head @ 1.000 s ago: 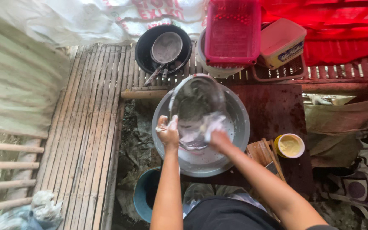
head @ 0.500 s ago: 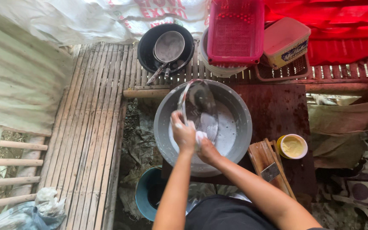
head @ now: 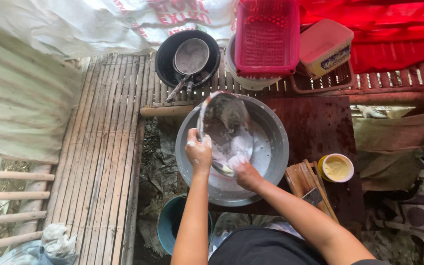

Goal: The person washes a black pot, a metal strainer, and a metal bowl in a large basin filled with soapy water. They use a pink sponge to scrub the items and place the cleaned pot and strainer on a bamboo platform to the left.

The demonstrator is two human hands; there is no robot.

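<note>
A large grey metal basin (head: 276,142) sits in front of me on a dark wet board. My left hand (head: 198,153) grips the rim of a soapy metal pot (head: 224,120) that is tilted up on its side inside the basin. My right hand (head: 244,172) presses a foamy white sponge (head: 235,161) against the pot's inner wall, low down near the basin's front. Both arms reach in from the bottom of the view.
A black pan (head: 165,64) holding a metal ladle (head: 190,58) lies on the bamboo slats (head: 104,147) behind. A pink plastic basket (head: 267,37), a lidded tub (head: 326,46), a small yellow soap tub (head: 337,168), a wooden board (head: 303,179) and a blue bucket (head: 170,225) surround the basin.
The pot has turned from facing up at me to standing on its side. My left hand shifted along its rim and my right hand slid lower inside it.
</note>
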